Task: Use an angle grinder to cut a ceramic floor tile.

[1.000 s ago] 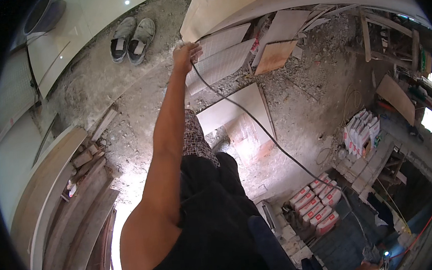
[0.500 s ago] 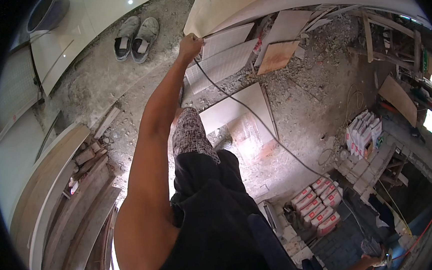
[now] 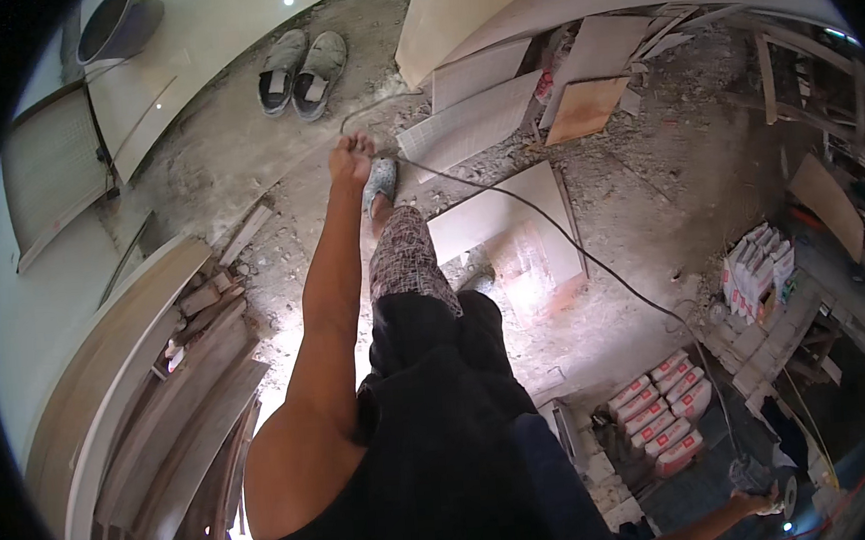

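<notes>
My left hand [image 3: 352, 158] reaches out ahead, its fingers spread, above the dusty floor beside my slippered foot [image 3: 380, 180]. A dark power cord [image 3: 637, 293] runs past it; a loop lies just beyond the fingertips. Whether the hand still touches the cord is hard to make out. At the lower right, my right hand [image 3: 755, 503] grips what looks like an angle grinder [image 3: 749, 473], with a round disc showing at its end. The cord leads down to this tool.
A pair of shoes [image 3: 304, 73] stands near the large pale panel [image 3: 495, 15]. Tiles and boards [image 3: 587, 107] lie on rubble. A white board [image 3: 509, 219] is by my legs. Stacked bags [image 3: 663, 409] are at right, curved planks [image 3: 150, 390] at left.
My left hand has come back from the panel's corner toward my foot, and its fingers have opened from the cord. The right hand keeps its hold on the grinder.
</notes>
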Demonstrator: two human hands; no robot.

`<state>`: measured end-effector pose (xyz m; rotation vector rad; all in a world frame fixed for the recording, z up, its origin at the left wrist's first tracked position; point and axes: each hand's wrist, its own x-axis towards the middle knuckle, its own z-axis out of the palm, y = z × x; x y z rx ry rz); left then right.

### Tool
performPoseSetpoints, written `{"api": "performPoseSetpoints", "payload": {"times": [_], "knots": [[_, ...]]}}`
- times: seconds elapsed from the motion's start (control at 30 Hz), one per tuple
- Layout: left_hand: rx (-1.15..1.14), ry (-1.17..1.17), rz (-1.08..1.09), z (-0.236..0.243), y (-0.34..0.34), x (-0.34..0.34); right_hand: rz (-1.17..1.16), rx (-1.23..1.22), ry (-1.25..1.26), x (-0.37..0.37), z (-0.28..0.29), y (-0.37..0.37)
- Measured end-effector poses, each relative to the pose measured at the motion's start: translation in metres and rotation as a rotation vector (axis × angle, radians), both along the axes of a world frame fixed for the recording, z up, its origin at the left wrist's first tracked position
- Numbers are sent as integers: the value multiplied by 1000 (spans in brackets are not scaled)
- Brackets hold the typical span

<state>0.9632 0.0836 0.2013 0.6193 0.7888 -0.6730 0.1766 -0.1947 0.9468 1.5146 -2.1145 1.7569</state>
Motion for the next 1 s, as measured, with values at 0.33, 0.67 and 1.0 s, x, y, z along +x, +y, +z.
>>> {"api": "performPoseSetpoints", "payload": {"times": [0.33, 0.67, 1.0], "knots": [[773, 261, -163, -41, 141, -129, 227, 31, -199, -57, -29, 19], [1795, -447, -1885, -31, 271, -187, 334, 260, -641, -156, -124, 1], [1477, -143, -918, -1, 308, -296, 438, 516, -679, -190, -191, 18]]}}
